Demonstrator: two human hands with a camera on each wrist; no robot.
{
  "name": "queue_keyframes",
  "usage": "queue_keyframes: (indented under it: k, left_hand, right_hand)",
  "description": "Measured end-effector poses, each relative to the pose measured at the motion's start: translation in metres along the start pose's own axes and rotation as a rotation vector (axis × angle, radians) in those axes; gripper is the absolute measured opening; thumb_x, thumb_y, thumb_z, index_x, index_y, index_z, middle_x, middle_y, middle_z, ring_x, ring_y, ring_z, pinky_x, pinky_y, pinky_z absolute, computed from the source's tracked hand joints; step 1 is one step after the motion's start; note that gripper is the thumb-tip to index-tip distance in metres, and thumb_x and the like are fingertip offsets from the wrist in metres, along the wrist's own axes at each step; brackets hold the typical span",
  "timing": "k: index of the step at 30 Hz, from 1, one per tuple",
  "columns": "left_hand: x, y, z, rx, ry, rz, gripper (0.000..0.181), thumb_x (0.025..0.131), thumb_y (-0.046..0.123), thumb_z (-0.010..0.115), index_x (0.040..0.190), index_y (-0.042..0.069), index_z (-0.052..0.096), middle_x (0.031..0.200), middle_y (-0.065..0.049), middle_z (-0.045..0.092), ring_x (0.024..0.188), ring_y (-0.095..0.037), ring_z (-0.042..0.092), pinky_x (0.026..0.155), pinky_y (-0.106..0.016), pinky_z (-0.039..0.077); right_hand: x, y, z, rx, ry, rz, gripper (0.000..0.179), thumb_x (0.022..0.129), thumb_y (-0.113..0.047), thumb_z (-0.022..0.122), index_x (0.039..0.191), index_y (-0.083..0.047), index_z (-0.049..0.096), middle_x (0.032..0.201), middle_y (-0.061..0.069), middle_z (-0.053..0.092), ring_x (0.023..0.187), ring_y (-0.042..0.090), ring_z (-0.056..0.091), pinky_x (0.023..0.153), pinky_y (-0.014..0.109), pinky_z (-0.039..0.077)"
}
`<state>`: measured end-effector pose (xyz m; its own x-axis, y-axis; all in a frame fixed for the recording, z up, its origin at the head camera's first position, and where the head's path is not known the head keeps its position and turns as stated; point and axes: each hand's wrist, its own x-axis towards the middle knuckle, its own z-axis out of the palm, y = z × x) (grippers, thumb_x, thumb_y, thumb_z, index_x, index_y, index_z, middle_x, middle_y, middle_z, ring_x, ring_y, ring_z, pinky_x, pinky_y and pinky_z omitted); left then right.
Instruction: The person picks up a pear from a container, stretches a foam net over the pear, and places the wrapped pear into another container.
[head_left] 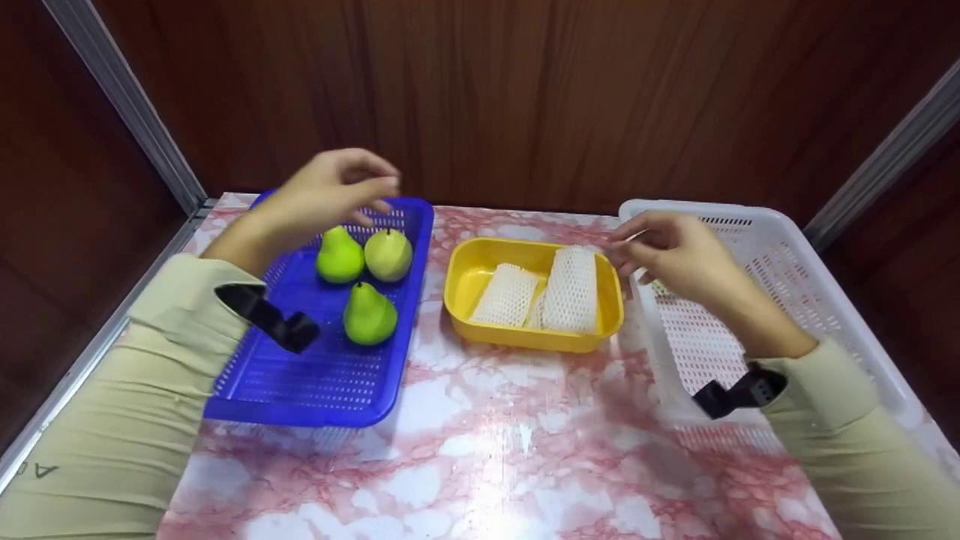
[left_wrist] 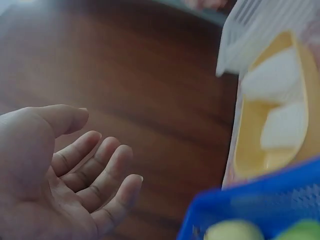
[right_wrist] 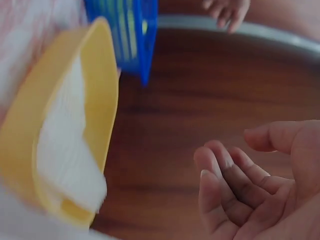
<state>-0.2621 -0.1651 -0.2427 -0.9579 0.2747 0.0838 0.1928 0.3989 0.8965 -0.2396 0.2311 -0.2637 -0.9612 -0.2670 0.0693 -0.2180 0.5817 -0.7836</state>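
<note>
My left hand (head_left: 341, 187) hovers over the back of the blue basket (head_left: 300, 375), its fingers loosely bent and holding nothing. Below it, in the basket, are a green pear (head_left: 340, 256), a paler yellow-green pear (head_left: 388, 256) and another green pear (head_left: 369, 315) nearer the front. In the head view my right hand (head_left: 679, 251) is between the yellow box (head_left: 525, 339) and the white basket (head_left: 840, 330), with nothing in its relaxed fingers. White foam net sleeves (head_left: 571, 289) lie in the yellow box. Something greenish in the white basket is mostly hidden by the right hand.
Both baskets and the box stand on a red-and-white marbled table (head_left: 517, 450). Behind them rises a brown wood-look panel (head_left: 525, 97), with metal frame posts (head_left: 127, 90) at the sides.
</note>
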Motion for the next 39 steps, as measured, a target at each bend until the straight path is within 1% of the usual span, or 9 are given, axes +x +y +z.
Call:
queue_keyframes:
  k: [4,7,11,14,19,23,30,34,39]
  left_hand:
    - [-0.003,-0.023,-0.018,-0.002,-0.002,-0.066,0.033,0.104,0.023,0.060,0.127,-0.002,0.058,0.112,-0.007,0.066,0.095,-0.012,0.068,0.073,-0.024,0.059]
    - [-0.005,-0.042,-0.029,-0.008,-0.050,-0.126,0.035,0.104,0.024,0.059,0.129,-0.001,0.056,0.111,-0.003,0.065,0.097,-0.013,0.067,0.074,-0.025,0.059]
    - [-0.008,-0.064,-0.043,0.036,-0.137,-0.202,0.040,0.105,0.025,0.059,0.133,-0.003,0.053,0.119,-0.006,0.062,0.099,-0.013,0.065,0.077,-0.028,0.059]
    - [-0.010,-0.079,-0.049,0.080,-0.214,-0.262,0.046,0.105,0.026,0.058,0.138,-0.004,0.048,0.128,-0.010,0.058,0.107,-0.019,0.062,0.081,-0.032,0.058]
    - [-0.011,-0.100,-0.053,0.103,-0.359,-0.335,0.063,0.103,0.027,0.060,0.149,-0.006,0.034,0.140,-0.022,0.050,0.128,-0.039,0.051,0.098,-0.050,0.054]
    - [-0.009,-0.112,-0.049,0.108,-0.426,-0.362,0.073,0.100,0.026,0.065,0.154,-0.005,0.027,0.152,-0.028,0.038,0.137,-0.045,0.042,0.108,-0.061,0.044]
    - [-0.008,-0.127,-0.028,0.075,-0.543,-0.387,0.081,0.097,0.022,0.069,0.157,-0.006,0.021,0.158,-0.031,0.028,0.141,-0.045,0.038,0.113,-0.061,0.037]
    - [-0.008,-0.130,-0.018,0.069,-0.552,-0.418,0.089,0.095,0.022,0.071,0.157,-0.009,0.015,0.158,-0.033,0.026,0.141,-0.045,0.037,0.115,-0.061,0.034]
    - [-0.008,-0.133,-0.008,0.061,-0.544,-0.440,0.095,0.094,0.023,0.072,0.156,-0.012,0.009,0.161,-0.032,0.016,0.143,-0.044,0.033,0.117,-0.059,0.032]
  right_hand:
    - [-0.004,-0.013,0.024,0.064,-0.083,0.000,0.023,0.100,-0.009,0.062,0.114,0.009,0.064,0.090,0.010,0.074,0.071,0.010,0.068,0.060,0.022,0.056]
    - [-0.005,-0.017,0.043,0.096,-0.137,-0.011,0.021,0.101,-0.011,0.062,0.111,0.008,0.065,0.090,0.012,0.075,0.074,0.014,0.070,0.061,0.022,0.056]
    - [-0.008,-0.019,0.073,0.185,-0.209,-0.035,0.017,0.102,-0.009,0.059,0.106,0.007,0.065,0.088,0.013,0.074,0.075,0.018,0.071,0.061,0.025,0.057]
    - [-0.013,-0.019,0.096,0.239,-0.280,-0.033,0.016,0.103,-0.011,0.059,0.104,0.003,0.067,0.087,0.013,0.074,0.076,0.021,0.070,0.062,0.027,0.057]
    - [-0.020,-0.021,0.133,0.294,-0.393,-0.009,0.024,0.104,-0.021,0.059,0.102,0.001,0.069,0.087,0.013,0.074,0.075,0.022,0.071,0.063,0.031,0.058]
    - [-0.024,-0.022,0.164,0.341,-0.446,0.005,0.027,0.104,-0.021,0.057,0.105,0.004,0.068,0.086,0.013,0.074,0.073,0.020,0.070,0.064,0.032,0.059]
    - [-0.034,-0.030,0.205,0.302,-0.499,-0.003,0.026,0.103,-0.024,0.061,0.099,-0.001,0.071,0.080,0.007,0.075,0.069,0.019,0.070,0.057,0.029,0.057]
    - [-0.039,-0.036,0.216,0.320,-0.513,0.014,0.026,0.102,-0.026,0.061,0.098,-0.003,0.072,0.077,0.006,0.074,0.066,0.017,0.068,0.053,0.027,0.054]
    - [-0.043,-0.040,0.227,0.399,-0.530,0.067,0.026,0.103,-0.024,0.060,0.094,-0.001,0.069,0.077,0.012,0.074,0.061,0.012,0.064,0.052,0.026,0.052]
